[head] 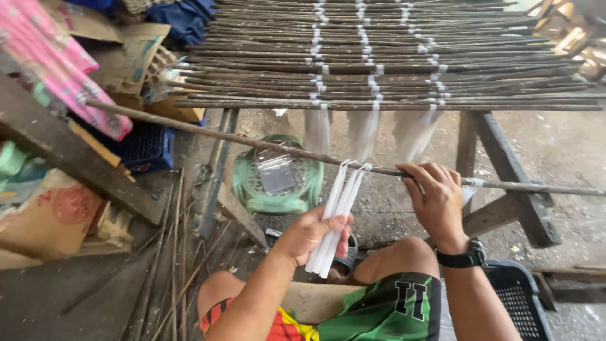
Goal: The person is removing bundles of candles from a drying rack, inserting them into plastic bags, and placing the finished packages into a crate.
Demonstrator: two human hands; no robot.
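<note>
Nearest, the left hand (314, 235) grips white straps (334, 218) looped over a long stick (252, 143), which the right hand (434, 201) clasps just beside them. Loosen either grip, I judge, and the loops could slide off.

- The left hand (314, 235) is curling its fingers and thumb closed in a grip, palm turned toward the right, knuckles facing the camera.
- The left forearm is reaching up from the lower middle of the view, bare, angled toward the upper right.
- The right hand (435, 201) is closing from above, fingers bent over and back of the hand up.
- The right wrist is wearing a black watch (464, 257), forearm rising from the lower right.
- Both knees are bending below the arms.
</note>
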